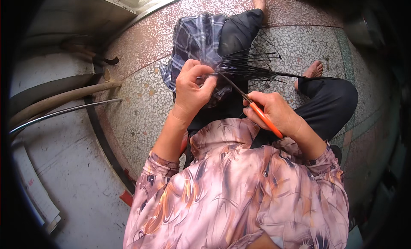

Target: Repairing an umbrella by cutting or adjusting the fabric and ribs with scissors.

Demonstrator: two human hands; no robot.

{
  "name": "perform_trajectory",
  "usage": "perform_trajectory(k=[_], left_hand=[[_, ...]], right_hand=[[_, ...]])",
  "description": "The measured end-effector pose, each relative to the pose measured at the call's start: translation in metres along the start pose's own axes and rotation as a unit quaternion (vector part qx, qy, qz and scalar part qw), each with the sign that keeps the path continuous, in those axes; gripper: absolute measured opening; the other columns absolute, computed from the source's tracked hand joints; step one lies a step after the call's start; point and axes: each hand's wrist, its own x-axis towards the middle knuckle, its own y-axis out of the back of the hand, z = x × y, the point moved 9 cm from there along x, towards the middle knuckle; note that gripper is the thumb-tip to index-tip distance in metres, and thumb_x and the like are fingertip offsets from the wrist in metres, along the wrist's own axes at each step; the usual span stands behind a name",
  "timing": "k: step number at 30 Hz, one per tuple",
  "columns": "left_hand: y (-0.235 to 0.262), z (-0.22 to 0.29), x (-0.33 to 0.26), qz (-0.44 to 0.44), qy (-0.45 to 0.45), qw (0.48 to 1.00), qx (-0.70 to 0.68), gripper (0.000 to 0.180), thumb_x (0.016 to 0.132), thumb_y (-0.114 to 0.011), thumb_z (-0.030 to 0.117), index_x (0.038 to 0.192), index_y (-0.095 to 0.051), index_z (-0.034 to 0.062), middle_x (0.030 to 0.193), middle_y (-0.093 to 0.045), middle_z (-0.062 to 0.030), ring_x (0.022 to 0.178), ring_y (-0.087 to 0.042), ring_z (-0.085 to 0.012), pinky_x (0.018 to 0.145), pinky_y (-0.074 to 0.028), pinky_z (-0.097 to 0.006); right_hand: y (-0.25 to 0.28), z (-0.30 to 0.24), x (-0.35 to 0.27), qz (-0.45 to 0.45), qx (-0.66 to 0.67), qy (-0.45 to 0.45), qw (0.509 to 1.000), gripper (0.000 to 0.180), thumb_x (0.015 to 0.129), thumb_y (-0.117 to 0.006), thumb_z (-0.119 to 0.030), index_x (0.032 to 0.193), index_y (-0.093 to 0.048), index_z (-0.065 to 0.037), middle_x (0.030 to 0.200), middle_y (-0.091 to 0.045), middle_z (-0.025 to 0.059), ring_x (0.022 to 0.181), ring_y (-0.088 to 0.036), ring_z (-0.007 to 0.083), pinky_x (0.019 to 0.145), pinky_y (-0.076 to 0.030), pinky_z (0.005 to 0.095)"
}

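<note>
The left hand (193,84) pinched a dark-blue plaid cloth umbrella (192,37) with thin black metal ribs (252,70), which lay over the lap, the right hand (276,112) gripped a slim orange-handled metal tool (265,119), its tip was near the gathered ribs.

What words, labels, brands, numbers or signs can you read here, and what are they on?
None can be read.
Reddish marks on the white strip at left: too small and blurred.
No lettering shows on the orange-handled tool in the right hand or the plaid cloth by the left hand.
</note>
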Motion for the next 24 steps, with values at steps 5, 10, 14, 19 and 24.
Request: perform_trajectory(k=[5, 10, 14, 19, 24], left_hand=[[0.0, 0.002, -0.001, 0.004, -0.001, 1.0, 0.009, 0.013, 0.076, -0.071, -0.001, 0.088, -0.067, -0.0013, 0.089, -0.052, -0.0041, 0.078, -0.054, -0.0115, 0.063, -0.045, -0.022], [-0.001, 0.002, -0.002, 0.006, -0.003, 1.0, 0.0, 0.014, 0.075, -0.072, -0.002, 0.088, -0.067, -0.0016, 0.089, -0.053, -0.0051, 0.079, -0.055, -0.0128, 0.064, -0.046, -0.022], [0.001, 0.004, -0.003, 0.005, -0.015, 1.0, 0.015, 0.014, 0.075, -0.072, -0.002, 0.089, -0.067, -0.0018, 0.089, -0.053, -0.005, 0.079, -0.055, -0.0132, 0.066, -0.045, -0.022], [0.002, 0.001, -0.005, 0.011, -0.014, 1.0, 0.011, 0.014, 0.075, -0.072, -0.001, 0.088, -0.068, -0.0019, 0.089, -0.053, -0.0051, 0.078, -0.055, -0.0131, 0.067, -0.045, -0.023], [0.002, 0.002, -0.005, 0.015, -0.003, 1.0, 0.006, 0.014, 0.075, -0.073, 0.0, 0.088, -0.068, -0.0018, 0.088, -0.053, -0.0052, 0.078, -0.055, -0.0132, 0.068, -0.045, -0.023]], right_hand=[[-0.002, 0.002, 0.003, 0.002, -0.027, 0.006, 1.0, 0.02, 0.085, -0.064, -0.021, 0.095, -0.065, -0.003, 0.072, -0.065, 0.0203, 0.07, -0.066, 0.0392, 0.064, -0.052, 0.0428], [-0.002, 0.009, 0.001, 0.02, -0.055, 0.027, 0.998, 0.017, 0.084, -0.065, -0.016, 0.094, -0.064, -0.003, 0.07, -0.064, 0.0186, 0.066, -0.065, 0.036, 0.062, -0.051, 0.0394], [0.0, 0.006, 0.005, 0.035, -0.085, 0.044, 0.995, 0.013, 0.084, -0.066, -0.013, 0.091, -0.062, -0.003, 0.066, -0.062, 0.0172, 0.062, -0.064, 0.0352, 0.058, -0.05, 0.0382], [0.002, 0.0, 0.007, 0.06, -0.157, 0.059, 0.984, 0.014, 0.083, -0.065, -0.013, 0.094, -0.06, -0.004, 0.072, -0.063, 0.0182, 0.069, -0.064, 0.0391, 0.061, -0.05, 0.0437], [0.004, -0.001, 0.006, 0.079, -0.192, 0.079, 0.975, 0.018, 0.081, -0.065, -0.01, 0.097, -0.058, -0.006, 0.076, -0.063, 0.0177, 0.073, -0.064, 0.0393, 0.063, -0.05, 0.0458]])
